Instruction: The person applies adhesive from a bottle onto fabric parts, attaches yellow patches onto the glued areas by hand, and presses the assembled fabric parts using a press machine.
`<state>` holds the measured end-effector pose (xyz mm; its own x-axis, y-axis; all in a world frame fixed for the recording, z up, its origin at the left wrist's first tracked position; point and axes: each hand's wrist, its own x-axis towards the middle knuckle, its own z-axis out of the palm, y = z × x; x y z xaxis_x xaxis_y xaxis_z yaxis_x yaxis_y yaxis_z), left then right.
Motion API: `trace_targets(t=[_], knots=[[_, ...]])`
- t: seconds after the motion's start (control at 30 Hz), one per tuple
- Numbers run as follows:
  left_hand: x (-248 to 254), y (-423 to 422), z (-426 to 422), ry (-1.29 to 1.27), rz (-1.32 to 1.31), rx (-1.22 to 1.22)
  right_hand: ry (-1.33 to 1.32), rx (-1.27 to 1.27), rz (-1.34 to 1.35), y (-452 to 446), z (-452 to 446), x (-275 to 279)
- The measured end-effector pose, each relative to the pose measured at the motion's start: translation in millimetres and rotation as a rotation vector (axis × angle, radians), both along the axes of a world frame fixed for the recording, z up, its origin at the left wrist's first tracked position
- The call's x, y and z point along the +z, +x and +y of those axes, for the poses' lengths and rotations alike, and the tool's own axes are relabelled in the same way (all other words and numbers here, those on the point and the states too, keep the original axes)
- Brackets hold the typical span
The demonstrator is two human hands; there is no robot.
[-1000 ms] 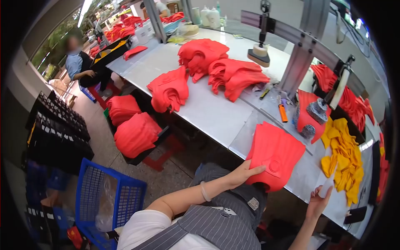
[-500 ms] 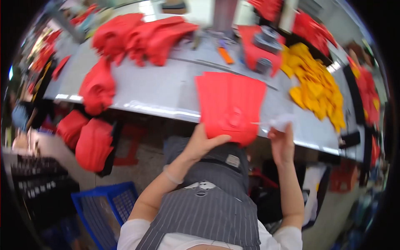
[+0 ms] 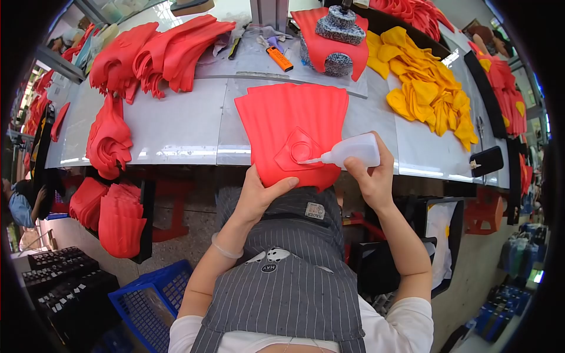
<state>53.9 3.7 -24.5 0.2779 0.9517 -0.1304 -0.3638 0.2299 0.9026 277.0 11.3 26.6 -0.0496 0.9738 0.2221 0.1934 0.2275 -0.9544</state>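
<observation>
A red moulded piece (image 3: 294,117) with ribs and a raised round emblem lies over the table's front edge. My left hand (image 3: 259,193) grips its lower left edge, thumb on top. A white squeeze bottle (image 3: 356,150) is pinched in my right hand (image 3: 375,176). The bottle is tilted nearly flat, its thin nozzle pointing left at the lower rim of the emblem. Whether the tip touches the surface or any liquid comes out is too small to tell.
Stacks of red pieces (image 3: 182,50) lie at the back left, yellow pieces (image 3: 426,82) at the right. An orange-handled tool (image 3: 279,59) is near a grey speckled fixture (image 3: 340,26). A black phone (image 3: 487,161) rests at the right edge. A blue crate (image 3: 150,297) stands below left.
The view has swung toward the right and steadied. My right hand has brought the bottle over to the red piece, its nozzle now at the emblem. My left hand keeps its hold.
</observation>
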Motion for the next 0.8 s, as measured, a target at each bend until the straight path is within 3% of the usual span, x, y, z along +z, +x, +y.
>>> trace_targets(t=[0.5, 0.7, 0.8], knots=[[-2, 0, 0, -0.012, 0.03, 0.013, 0.048, -0.065, -0.022, 6, -7, 0], [-3, 0, 0, -0.003, 0.023, 0.016, -0.115, -0.145, 0.338, 21, -5, -17], [-3, 1, 0, -0.005, 0.016, 0.024, -0.082, -0.118, 0.315, 37, -5, -19]])
